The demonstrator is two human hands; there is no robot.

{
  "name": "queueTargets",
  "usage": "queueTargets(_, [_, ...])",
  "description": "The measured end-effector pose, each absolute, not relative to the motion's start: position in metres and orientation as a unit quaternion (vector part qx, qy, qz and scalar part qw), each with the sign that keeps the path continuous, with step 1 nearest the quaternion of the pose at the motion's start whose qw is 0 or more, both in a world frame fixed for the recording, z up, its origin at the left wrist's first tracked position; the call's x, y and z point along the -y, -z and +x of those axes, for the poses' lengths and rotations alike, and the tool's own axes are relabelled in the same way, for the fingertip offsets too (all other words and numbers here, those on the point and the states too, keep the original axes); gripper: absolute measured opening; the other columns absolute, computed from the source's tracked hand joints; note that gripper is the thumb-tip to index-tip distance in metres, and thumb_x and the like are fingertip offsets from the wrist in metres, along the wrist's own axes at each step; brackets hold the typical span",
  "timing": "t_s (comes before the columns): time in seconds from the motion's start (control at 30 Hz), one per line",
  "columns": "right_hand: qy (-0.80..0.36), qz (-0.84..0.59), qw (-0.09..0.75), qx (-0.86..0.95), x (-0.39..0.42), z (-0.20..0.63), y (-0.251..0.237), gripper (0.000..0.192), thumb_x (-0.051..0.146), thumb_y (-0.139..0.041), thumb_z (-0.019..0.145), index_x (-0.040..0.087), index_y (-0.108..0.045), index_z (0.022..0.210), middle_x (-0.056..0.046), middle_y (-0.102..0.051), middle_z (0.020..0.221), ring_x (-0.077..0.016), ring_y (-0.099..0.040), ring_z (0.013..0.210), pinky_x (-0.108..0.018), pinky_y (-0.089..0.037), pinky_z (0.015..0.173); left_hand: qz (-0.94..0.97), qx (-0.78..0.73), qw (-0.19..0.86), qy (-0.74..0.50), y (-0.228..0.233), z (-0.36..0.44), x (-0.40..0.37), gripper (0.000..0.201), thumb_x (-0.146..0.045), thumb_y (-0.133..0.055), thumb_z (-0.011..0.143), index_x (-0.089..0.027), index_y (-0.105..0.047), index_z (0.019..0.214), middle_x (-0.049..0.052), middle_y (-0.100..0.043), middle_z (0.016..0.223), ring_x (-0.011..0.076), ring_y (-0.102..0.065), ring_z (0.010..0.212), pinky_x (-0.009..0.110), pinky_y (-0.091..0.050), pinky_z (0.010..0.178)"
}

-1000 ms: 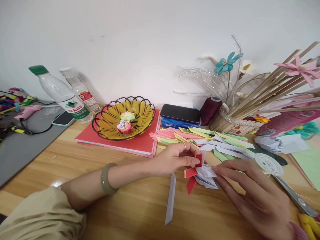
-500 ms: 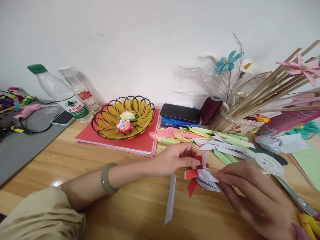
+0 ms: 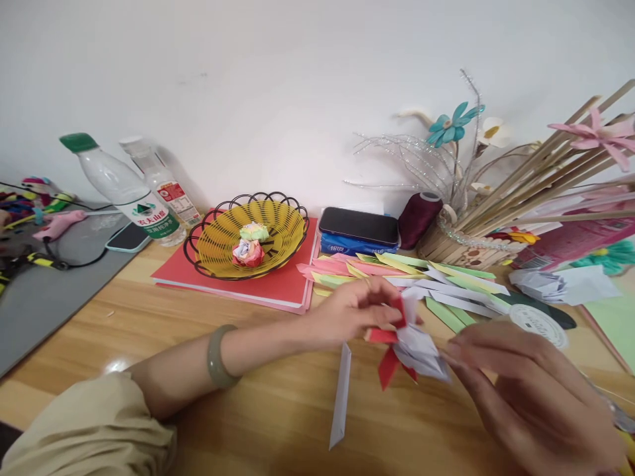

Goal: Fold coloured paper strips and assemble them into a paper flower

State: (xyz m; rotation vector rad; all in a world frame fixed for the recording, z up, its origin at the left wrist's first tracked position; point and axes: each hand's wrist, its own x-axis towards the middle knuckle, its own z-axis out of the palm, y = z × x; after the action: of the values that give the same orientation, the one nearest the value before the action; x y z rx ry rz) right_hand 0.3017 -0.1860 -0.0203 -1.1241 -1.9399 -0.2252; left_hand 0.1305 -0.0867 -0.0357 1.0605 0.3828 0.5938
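Note:
My left hand (image 3: 367,307) is closed on a folded paper model (image 3: 421,350), thumb and fingers pinching one of its red flaps. Several red flaps stick out on its left, and pointed white folds bunch together on its right. Close to those white tips is my right hand (image 3: 526,390), smeared by motion, its thumb and forefinger pressed together; what lies between them cannot be made out. Below my left hand a single folded white strip (image 3: 340,396) lies on the wooden table (image 3: 278,416).
Behind my hands lies a pile of folded paper strips (image 3: 397,271). A yellow basket (image 3: 213,241) with two paper balls rests on red paper (image 3: 178,268). A phone (image 3: 360,225) tops a blue packet. Bottles (image 3: 119,178) stand left; a thread cone (image 3: 419,218) and flower holder (image 3: 456,244) stand right.
My right hand has moved right and slightly down, its fingertips drawn away from the middle of the white folds. The paper model has shifted slightly right in my left hand.

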Motion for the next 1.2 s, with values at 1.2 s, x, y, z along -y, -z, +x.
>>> queueTargets(1.2, [-0.026,-0.457,0.352,0.816,0.181,0.297,0.030,0.027,0.011,-0.052,0.079,0.022,-0.053,0.104,-0.006,-0.063,0.086,-0.0158,-0.060,0.079,-0.026,-0.051,0.064,0.654,-0.216,0.689,-0.229,0.043,0.129,0.085,0.017,-0.029,-0.064,0.068,-0.013,-0.058,0.068,0.000,-0.053,0.072,0.0101,-0.048,0.068,0.023,-0.038,0.065])
